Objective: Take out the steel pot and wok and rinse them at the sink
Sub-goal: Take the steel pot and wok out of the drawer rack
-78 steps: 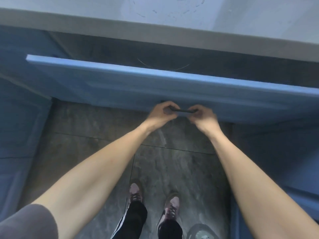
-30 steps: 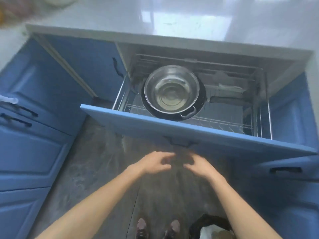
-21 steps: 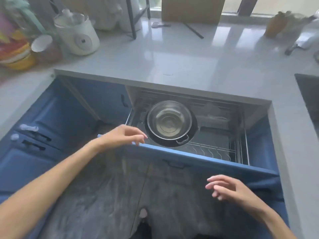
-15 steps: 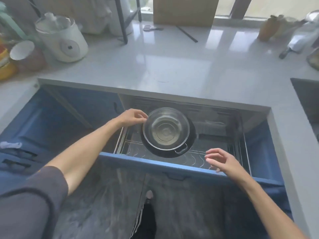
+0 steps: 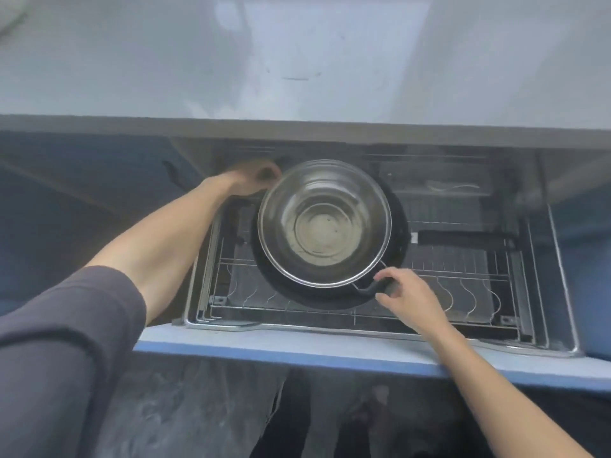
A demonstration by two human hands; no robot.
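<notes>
**Reaching into the open drawer for the pot**

Curled round the near loop handle [image 5: 372,285] of the steel pot [image 5: 324,223] are the fingers [image 5: 385,276] of the right hand [image 5: 408,297]; the handle is touched and seems to be pinched, though a firm grip cannot be told for sure. Half a second ago this hand was only held over the blue drawer front [image 5: 330,350], with the fingers loose and spread. The left hand [image 5: 251,181] is pressed to the far left edge of the pot, with its fingers bent and partly hidden in the dark under the counter [image 5: 297,61], so it cannot be told whether anything is held there. A moment ago it was already beside that edge.

The pot is sat inside the black wok [image 5: 396,226], and both are rested on the wire rack [image 5: 463,285] of the pulled-out drawer. The long black wok handle [image 5: 463,239] is pointed to the right. A short time back the drawer was nearly shut, and it was being pulled by both hands.

So the opening step looks done, and the lifting step seems to be starting. Nothing has been raised yet. The sink is not seen here, so the rinsing is left for later.
</notes>
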